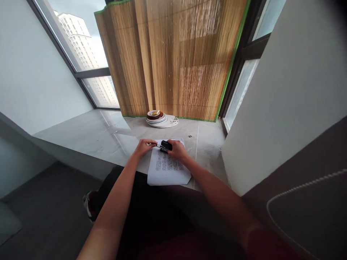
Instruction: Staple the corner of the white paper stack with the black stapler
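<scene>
Sitting on pale stone ledge [89, 133] by bamboo blind [173, 61]: paper [168, 169], stapler [166, 145].

Loads of open worktop [89, 133] left of the paper [168, 169], only stacked plates [161, 119] by the blind [173, 57] and the wall [284, 101] crowding the right.

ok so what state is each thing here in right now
stapler, on the paper's top edge, gripped by the right hand; open or shut unclear
paper, flat on the ledge, print up
left hand, fingertips at the stapler's front end, grip unclear
bamboo blind, let down to the ledge
plates, stacked on the ledge at the foot of the bamboo blind
</scene>
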{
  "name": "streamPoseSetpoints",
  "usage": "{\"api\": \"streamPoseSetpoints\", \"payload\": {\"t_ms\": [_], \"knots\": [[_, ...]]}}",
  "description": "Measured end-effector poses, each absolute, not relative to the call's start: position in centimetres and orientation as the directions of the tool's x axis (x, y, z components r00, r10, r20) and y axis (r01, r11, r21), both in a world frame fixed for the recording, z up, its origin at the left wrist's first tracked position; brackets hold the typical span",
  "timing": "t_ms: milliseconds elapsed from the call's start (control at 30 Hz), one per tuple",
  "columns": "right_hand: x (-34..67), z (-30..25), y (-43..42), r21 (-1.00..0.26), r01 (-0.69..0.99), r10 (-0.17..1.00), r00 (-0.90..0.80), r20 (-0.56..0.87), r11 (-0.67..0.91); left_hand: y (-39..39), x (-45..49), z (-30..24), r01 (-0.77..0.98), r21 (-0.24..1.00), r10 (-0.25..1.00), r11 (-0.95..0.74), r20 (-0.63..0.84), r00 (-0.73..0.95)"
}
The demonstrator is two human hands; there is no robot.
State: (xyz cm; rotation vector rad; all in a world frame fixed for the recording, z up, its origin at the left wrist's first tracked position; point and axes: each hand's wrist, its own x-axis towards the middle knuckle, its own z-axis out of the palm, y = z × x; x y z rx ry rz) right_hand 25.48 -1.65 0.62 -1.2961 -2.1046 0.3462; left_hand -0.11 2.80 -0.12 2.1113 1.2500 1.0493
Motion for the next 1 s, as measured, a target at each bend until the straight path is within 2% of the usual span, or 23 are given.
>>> {"api": "streamPoseSetpoints", "payload": {"t_ms": [133, 233, 400, 567, 700, 800, 900, 1000], "knots": [[28.1, 1.3, -0.3, -0.635, 0.460, 0.781, -0.432, 0.451, 0.621, 2.4, -0.2, 0.8, 0.354, 0.832, 0.887, -0.427, 0.309, 0.344], [29.1, 1.5, 0.0, -0.670, 0.301, 0.710, -0.501, 0.495, 0.679, 2.1, 0.6, 1.0, 0.266, 0.852, 0.850, -0.450, 0.318, 0.421], [27.6, 1.8, -1.1, -0.601, 0.262, 0.623, -0.572, 0.534, 0.755, 2.3, 2.1, 0.1, 0.218, 0.816, 0.762, -0.535, 0.355, 0.542], [27.1, 2.1, -2.1, -0.614, 0.259, 0.639, -0.537, 0.551, 0.746, 2.7, 2.3, -0.5, 0.175, 0.796, 0.735, -0.580, 0.419, 0.533], [27.3, 2.2, -2.0, -0.580, 0.348, 0.668, -0.513, 0.539, 0.736, 2.5, 2.7, -0.2, 0.293, 0.729, 0.751, -0.618, 0.437, 0.496], [27.6, 2.6, -1.4, -0.569, 0.480, 0.742, -0.370, 0.560, 0.668, 2.3, 3.0, -0.1, 0.459, 0.633, 0.780, -0.624, 0.473, 0.408], [28.9, 3.2, -0.9, -0.551, 0.661, 0.807, -0.144, 0.573, 0.509, 2.0, 3.2, -0.3, 0.617, 0.467, 0.772, -0.634, 0.431, 0.467], [30.9, 3.6, -0.6, -0.503, 0.829, 0.848, 0.070, 0.526, 0.243, 1.8, 3.2, -0.6, 0.700, 0.277, 0.750, -0.658, 0.326, 0.576]]}}
